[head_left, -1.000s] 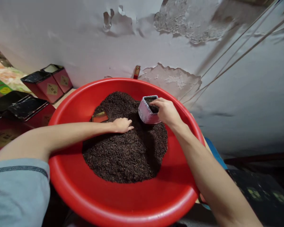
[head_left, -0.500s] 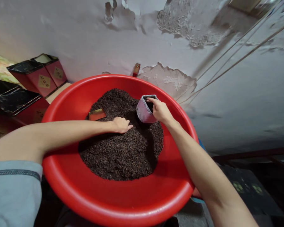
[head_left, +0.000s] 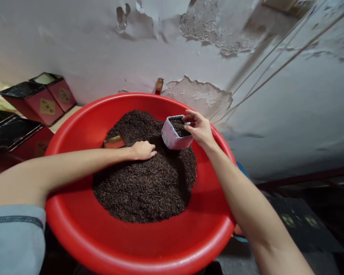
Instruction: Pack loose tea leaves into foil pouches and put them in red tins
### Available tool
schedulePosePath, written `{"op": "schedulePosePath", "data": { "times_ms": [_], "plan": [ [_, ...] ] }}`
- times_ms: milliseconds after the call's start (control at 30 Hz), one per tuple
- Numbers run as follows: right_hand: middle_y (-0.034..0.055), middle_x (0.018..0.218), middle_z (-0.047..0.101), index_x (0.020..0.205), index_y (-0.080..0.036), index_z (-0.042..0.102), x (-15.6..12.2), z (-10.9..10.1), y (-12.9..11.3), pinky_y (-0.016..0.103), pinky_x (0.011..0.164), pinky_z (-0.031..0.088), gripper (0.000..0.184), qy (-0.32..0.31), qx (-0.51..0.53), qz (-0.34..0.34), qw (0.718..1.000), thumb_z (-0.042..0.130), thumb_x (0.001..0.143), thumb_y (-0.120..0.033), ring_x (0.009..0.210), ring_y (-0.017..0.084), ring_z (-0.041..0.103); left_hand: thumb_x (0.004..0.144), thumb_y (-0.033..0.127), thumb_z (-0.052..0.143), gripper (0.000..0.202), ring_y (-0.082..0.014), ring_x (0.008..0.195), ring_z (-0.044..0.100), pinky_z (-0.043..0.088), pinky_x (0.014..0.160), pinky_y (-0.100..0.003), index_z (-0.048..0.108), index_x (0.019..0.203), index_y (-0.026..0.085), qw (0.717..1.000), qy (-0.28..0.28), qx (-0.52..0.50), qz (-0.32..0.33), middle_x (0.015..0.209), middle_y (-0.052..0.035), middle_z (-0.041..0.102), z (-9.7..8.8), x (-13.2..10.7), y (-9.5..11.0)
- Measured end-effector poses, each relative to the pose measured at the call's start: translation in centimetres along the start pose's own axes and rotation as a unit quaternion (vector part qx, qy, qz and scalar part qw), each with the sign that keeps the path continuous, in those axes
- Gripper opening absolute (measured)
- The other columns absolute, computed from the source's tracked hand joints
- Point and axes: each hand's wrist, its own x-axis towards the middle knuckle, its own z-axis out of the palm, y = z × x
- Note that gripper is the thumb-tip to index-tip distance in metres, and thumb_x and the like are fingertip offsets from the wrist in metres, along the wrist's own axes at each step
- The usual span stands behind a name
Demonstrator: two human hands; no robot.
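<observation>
A broad red plastic tub [head_left: 126,244] holds a heap of dark, dried tea leaves [head_left: 149,187]. My left hand [head_left: 144,150] rests on the heap's middle, knuckles up and fingers curled down; whatever lies under its palm is hidden. On the heap to its right sits a pale, scuffed square container [head_left: 173,139], tilted, with dark leaves inside. At that container's right rim is my right hand [head_left: 200,129], thumb and fingers apart over the opening. Left of my left hand, a small orange-and-gold box [head_left: 114,142] lies partly sunk in the leaves.
Red and black tins with yellow labels [head_left: 47,107] stand at the left beside the tub. Behind it rises a peeling wall [head_left: 103,49], with cords [head_left: 263,78] slanting across the right. A dark box [head_left: 301,221] lies low at the right.
My right hand has drawn back to the right, its fingers spreading at the container's rim. The container's opening now shows more leaves. My left hand stays on the heap; the view has shifted slightly.
</observation>
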Motion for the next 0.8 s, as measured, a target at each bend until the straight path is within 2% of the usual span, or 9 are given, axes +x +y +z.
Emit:
{"op": "schedulePosePath", "data": {
  "times_ms": [133, 267, 400, 500, 567, 633, 700, 800],
  "plan": [
    [0.0053, 0.105, 0.075, 0.11, -0.017, 0.07, 0.4, -0.1, -0.1, 0.041, 0.098, 0.054, 0.06, 0.041, 0.086, 0.066, 0.993, 0.058, 0.053, -0.005, 0.103, 0.023, 0.069, 0.099, 0.045, 0.043, 0.043, -0.0311, 0.1, 0.074, 0.056, 0.085, -0.039, 0.074, 0.109, 0.017, 0.996, 0.049, -0.071, -0.031, 0.11, -0.0165, 0.077, -2.7, 1.1, -0.8],
    [0.006, 0.1, 0.075, 0.101, -0.016, 0.071, 0.4, -0.1, -0.6, 0.041, 0.097, 0.055, 0.058, 0.047, 0.141, 0.105, 0.983, 0.056, 0.046, -0.004, 0.102, 0.023, 0.069, 0.1, 0.04, 0.046, 0.037, -0.0241, 0.097, 0.07, 0.051, 0.089, -0.033, 0.073, 0.095, 0.015, 0.969, 0.183, -0.165, -0.031, 0.106, -0.0131, 0.077, -7.2, 2.8, -0.6],
    [0.0061, 0.104, 0.076, 0.103, -0.019, 0.07, 0.4, -0.3, -1.0, 0.041, 0.091, 0.058, 0.055, 0.044, 0.166, 0.117, 0.978, 0.059, 0.049, -0.008, 0.105, 0.025, 0.07, 0.101, 0.038, 0.048, 0.034, -0.0198, 0.093, 0.066, 0.047, 0.088, -0.03, 0.067, 0.083, 0.015, 0.905, 0.309, -0.291, -0.024, 0.099, -0.0099, 0.075, -11.1, 5.9, 1.5],
    [0.0072, 0.107, 0.077, 0.1, -0.02, 0.069, 0.4, -0.5, -1.0, 0.041, 0.092, 0.059, 0.049, 0.053, 0.15, 0.113, 0.981, 0.062, 0.052, -0.01, 0.107, 0.025, 0.07, 0.102, 0.037, 0.046, 0.035, -0.0162, 0.085, 0.063, 0.046, 0.082, -0.027, 0.06, 0.077, 0.018, 0.845, 0.371, -0.384, -0.016, 0.088, -0.0053, 0.072, -12.1, 8.9, 3.7],
    [0.0091, 0.107, 0.077, 0.1, -0.018, 0.069, 0.4, -0.8, -0.9, 0.042, 0.09, 0.06, 0.05, 0.047, 0.145, 0.122, 0.981, 0.065, 0.051, -0.008, 0.105, 0.025, 0.071, 0.102, 0.036, 0.046, 0.034, -0.0149, 0.084, 0.061, 0.045, 0.081, -0.025, 0.058, 0.076, 0.018, 0.825, 0.389, -0.409, -0.012, 0.086, -0.0038, 0.07, -12.1, 10.7, 5.1],
    [0.01, 0.105, 0.077, 0.1, -0.017, 0.069, 0.4, -1.1, -0.7, 0.043, 0.088, 0.061, 0.053, 0.038, 0.146, 0.144, 0.978, 0.07, 0.049, -0.005, 0.101, 0.025, 0.071, 0.103, 0.035, 0.046, 0.034, -0.0143, 0.084, 0.061, 0.044, 0.081, -0.024, 0.059, 0.077, 0.018, 0.827, 0.386, -0.41, -0.002, 0.086, -0.0032, 0.071, -11.9, 12.0, 6.2],
    [0.0103, 0.101, 0.078, 0.101, -0.016, 0.069, 0.4, -1.3, -0.5, 0.043, 0.086, 0.062, 0.053, 0.038, 0.148, 0.161, 0.975, 0.076, 0.049, -0.005, 0.096, 0.025, 0.072, 0.102, 0.035, 0.048, 0.033, -0.0146, 0.085, 0.062, 0.044, 0.082, -0.024, 0.061, 0.078, 0.017, 0.843, 0.372, -0.389, 0.008, 0.087, -0.0035, 0.072, -11.6, 12.6, 6.9],
    [0.0105, 0.096, 0.078, 0.101, -0.015, 0.069, 0.6, -1.4, -0.1, 0.042, 0.08, 0.063, 0.044, 0.049, 0.144, 0.168, 0.974, 0.079, 0.059, -0.01, 0.088, 0.023, 0.073, 0.103, 0.039, 0.047, 0.04, -0.0168, 0.086, 0.064, 0.046, 0.085, -0.027, 0.066, 0.077, 0.016, 0.87, 0.34, -0.357, 0.017, 0.087, -0.0059, 0.075, -11.6, 12.4, 7.0]
  ]
}}
